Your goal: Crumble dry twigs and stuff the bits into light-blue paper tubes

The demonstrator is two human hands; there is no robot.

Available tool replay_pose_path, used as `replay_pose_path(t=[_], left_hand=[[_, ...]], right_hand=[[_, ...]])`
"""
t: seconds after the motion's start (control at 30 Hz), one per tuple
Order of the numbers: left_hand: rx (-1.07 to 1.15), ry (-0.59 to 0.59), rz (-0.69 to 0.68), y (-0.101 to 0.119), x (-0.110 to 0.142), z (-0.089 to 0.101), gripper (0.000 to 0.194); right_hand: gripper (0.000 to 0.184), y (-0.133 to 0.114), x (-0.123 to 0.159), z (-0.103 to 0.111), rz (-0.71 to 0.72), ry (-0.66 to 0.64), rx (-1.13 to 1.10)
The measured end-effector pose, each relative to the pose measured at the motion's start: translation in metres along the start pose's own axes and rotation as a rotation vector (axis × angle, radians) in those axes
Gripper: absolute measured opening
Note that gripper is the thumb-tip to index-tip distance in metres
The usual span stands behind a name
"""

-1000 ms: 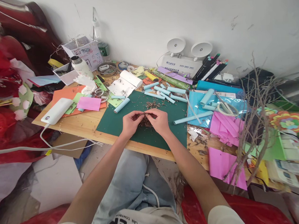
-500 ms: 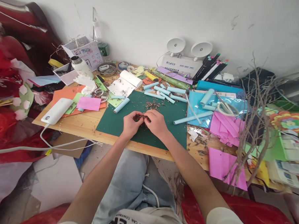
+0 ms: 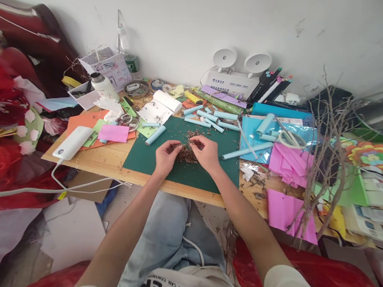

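Note:
A heap of brown, shredded dry plant bits [image 3: 186, 154] lies on the dark green mat [image 3: 144, 162], between my hands. My left hand [image 3: 165, 158] is at the left of the heap, thumb and fingertips brought together in a pinch. On the other side, my right hand [image 3: 206, 153] pinches too, its fingertips over the heap's upper right part. Whatever is between the fingertips of each hand is too small to make out. Several light blue paper tubes [image 3: 226, 115] lie at the mat's back edge, beyond both hands.
Scissors [image 3: 289, 139], a blue plastic packet [image 3: 251, 132] and pink paper [image 3: 289, 211] lie at the right, near upright bare twigs [image 3: 330, 167]. A white lamp unit [image 3: 231, 83] stands behind. At the left are a white power bank [image 3: 73, 142] with a cable and a bottle [image 3: 105, 86].
My hands have moved apart from where they met above the mat. The heap of dry bits between them now shows much more fully.

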State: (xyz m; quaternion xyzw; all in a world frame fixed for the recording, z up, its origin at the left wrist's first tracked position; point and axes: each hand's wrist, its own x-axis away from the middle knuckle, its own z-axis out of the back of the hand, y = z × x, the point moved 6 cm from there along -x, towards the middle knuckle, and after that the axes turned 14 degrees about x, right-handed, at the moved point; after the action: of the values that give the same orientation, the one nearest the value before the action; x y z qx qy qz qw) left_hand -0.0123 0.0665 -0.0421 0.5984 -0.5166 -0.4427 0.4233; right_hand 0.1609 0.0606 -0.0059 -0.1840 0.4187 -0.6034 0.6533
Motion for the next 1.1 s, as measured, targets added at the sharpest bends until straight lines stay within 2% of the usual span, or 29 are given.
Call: replay_pose_path(t=[0.17, 0.33, 0.43, 0.57, 0.73, 0.93, 1.0, 1.1], left_hand=[[-0.055, -0.135, -0.039, -0.001, 0.0, -0.007, 0.045], [-0.155, -0.162, -0.111, 0.0, 0.001, -0.009, 0.023], [-0.198, -0.13, -0.093, 0.0, 0.002, -0.007, 0.021], [-0.221, -0.106, -0.092, 0.001, 0.001, -0.006, 0.02], [-0.222, -0.099, -0.087, 0.002, 0.002, -0.006, 0.018], [-0.09, -0.085, -0.053, 0.003, 0.002, -0.003, 0.02], [-0.03, -0.052, -0.052, 0.002, 0.0, 0.0, 0.02], [0.026, -0.023, -0.029, -0.001, -0.002, 0.002, 0.021]], right_hand=[[0.016, -0.002, 0.001, -0.004, 0.035, -0.027, 0.053], [0.021, -0.009, 0.003, -0.009, 0.19, -0.034, 0.157], [0.025, -0.011, 0.005, -0.012, 0.257, -0.033, 0.225], [0.024, -0.011, 0.006, -0.015, 0.267, -0.041, 0.277], [0.02, -0.016, 0.008, -0.014, 0.196, -0.031, 0.218], [0.014, -0.005, 0.004, -0.015, -0.093, -0.156, -0.133], [0.014, 0.002, 0.001, -0.012, -0.148, -0.134, -0.206], [0.015, 0.007, -0.002, -0.005, -0.154, -0.063, -0.197]])
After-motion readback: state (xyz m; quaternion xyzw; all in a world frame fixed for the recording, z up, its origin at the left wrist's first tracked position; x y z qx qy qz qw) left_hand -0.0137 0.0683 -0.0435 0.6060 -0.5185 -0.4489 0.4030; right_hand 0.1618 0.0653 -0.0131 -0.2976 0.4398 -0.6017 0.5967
